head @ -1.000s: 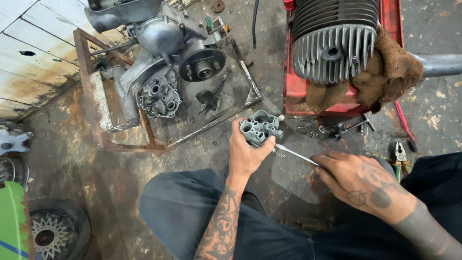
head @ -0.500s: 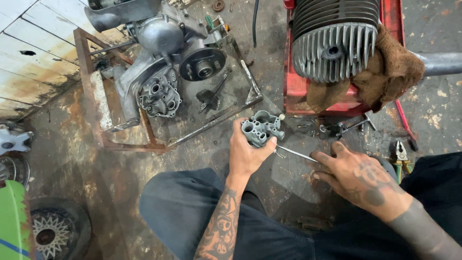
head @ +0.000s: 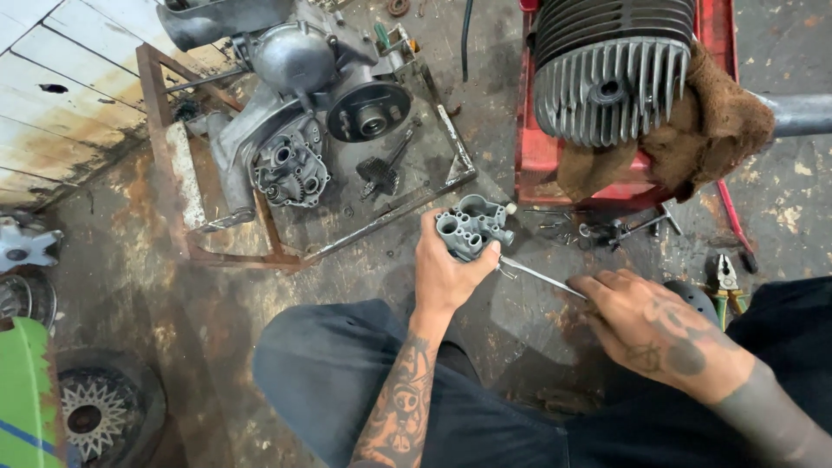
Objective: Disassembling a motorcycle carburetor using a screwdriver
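Nearest are the person's dark-trousered knees [head: 381,381], with a spoked wheel hub [head: 87,416] and a green panel [head: 22,390] lying at the near left on the stained concrete floor [head: 156,286]. Just beyond the knees the left hand [head: 446,273] is closed around a small grey carburetor body [head: 472,227], thumb pressed on its near side, holding it above the floor near the middle of the scene. The right hand [head: 646,325], to its right, pinches the handle end of a thin metal screwdriver [head: 537,276] whose tip meets the carburetor's underside; the exact contact point is hard to make out. Pliers [head: 726,282] with yellow-green grips lie on the floor right of that hand. A little farther, loose small tools and screws [head: 607,230] are scattered beside a red tray [head: 529,147]. The tray holds a finned engine cylinder [head: 607,78] resting on a brown rag [head: 719,130]. At the far left, a rusty angle-iron frame [head: 260,251] encloses an engine crankcase [head: 295,121] with its side open, gears showing, and a small gear shaft [head: 381,173] lying beside it inside the frame.
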